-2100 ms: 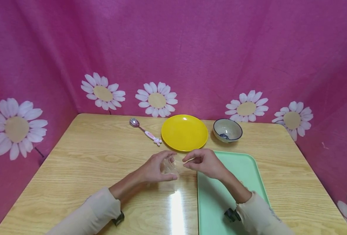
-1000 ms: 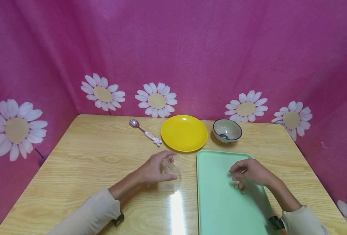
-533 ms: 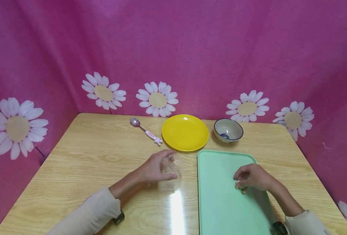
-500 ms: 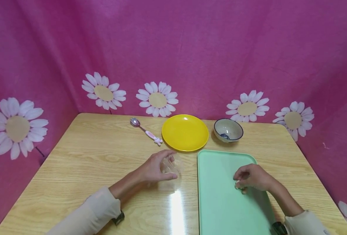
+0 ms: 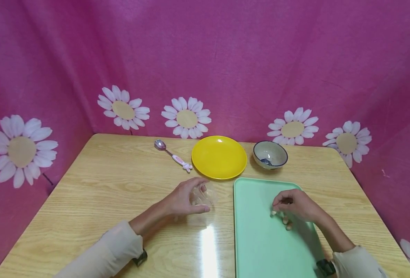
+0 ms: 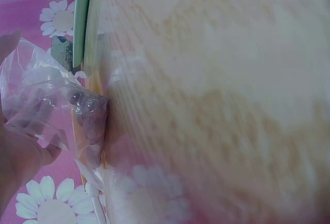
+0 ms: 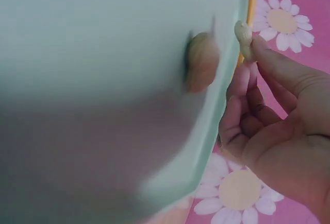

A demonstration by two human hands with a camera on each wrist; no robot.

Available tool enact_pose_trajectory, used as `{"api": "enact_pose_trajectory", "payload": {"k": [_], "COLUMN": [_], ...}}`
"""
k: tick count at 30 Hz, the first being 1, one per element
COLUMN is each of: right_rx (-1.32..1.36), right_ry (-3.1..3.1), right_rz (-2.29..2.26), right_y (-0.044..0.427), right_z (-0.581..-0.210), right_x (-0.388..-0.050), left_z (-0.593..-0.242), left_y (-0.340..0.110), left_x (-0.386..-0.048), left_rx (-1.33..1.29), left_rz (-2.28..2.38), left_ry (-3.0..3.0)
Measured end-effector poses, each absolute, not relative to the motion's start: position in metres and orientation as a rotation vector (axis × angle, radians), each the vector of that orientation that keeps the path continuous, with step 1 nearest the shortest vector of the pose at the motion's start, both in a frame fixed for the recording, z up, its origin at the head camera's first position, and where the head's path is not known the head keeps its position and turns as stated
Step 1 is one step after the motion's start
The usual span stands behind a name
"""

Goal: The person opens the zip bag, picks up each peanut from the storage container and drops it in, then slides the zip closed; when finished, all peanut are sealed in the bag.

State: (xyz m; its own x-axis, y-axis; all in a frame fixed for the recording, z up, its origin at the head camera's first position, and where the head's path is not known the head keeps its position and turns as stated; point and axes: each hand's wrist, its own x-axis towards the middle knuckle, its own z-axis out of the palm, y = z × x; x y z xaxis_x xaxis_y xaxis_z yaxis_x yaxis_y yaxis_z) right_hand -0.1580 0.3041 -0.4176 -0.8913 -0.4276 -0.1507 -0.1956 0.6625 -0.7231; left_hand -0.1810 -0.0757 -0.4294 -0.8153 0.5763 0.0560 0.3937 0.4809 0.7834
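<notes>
My left hand (image 5: 182, 199) curls round a clear plastic bag (image 5: 204, 194) on the table; in the left wrist view the bag (image 6: 38, 90) spreads from the hand (image 6: 23, 154), with small dark round shapes (image 6: 88, 103) in its lower part. Over the green tray (image 5: 257, 239), my right hand (image 5: 296, 204) pinches a small pale piece (image 5: 273, 212) between thumb and finger. The right wrist view shows that piece (image 7: 243, 38) at the fingertips of the hand (image 7: 283, 116). A brownish piece (image 7: 202, 63) lies on the tray; the head view shows small pieces (image 5: 287, 223) below the hand.
A yellow plate (image 5: 219, 157) lies behind the hands, with a spoon (image 5: 173, 156) with a pink-and-white handle to its left and a bowl (image 5: 270, 155) with a dark rim to its right. A pink flowered cloth (image 5: 225, 69) hangs behind the table.
My right hand went from beside the bag to the tray, reached the small pieces, and has now risen slightly with one pinched. The left hand and bag have hardly moved.
</notes>
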Motion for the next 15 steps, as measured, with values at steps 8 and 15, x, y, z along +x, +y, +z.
{"api": "enact_pose_trajectory", "payload": {"k": [8, 15], "right_rx": [-0.488, -0.499], "right_ry": [2.647, 2.609], "right_rz": [-1.149, -1.280], "right_y": [0.274, 0.238], "right_z": [-0.408, -0.399], "right_x": [-0.167, -0.177], "left_z": [-0.431, -0.430], "left_y": [-0.075, -0.074], "left_x": [-0.181, -0.180], "left_rx": [0.853, 0.835], "left_rz": [1.264, 1.268], "left_ry": [2.510, 2.495]}}
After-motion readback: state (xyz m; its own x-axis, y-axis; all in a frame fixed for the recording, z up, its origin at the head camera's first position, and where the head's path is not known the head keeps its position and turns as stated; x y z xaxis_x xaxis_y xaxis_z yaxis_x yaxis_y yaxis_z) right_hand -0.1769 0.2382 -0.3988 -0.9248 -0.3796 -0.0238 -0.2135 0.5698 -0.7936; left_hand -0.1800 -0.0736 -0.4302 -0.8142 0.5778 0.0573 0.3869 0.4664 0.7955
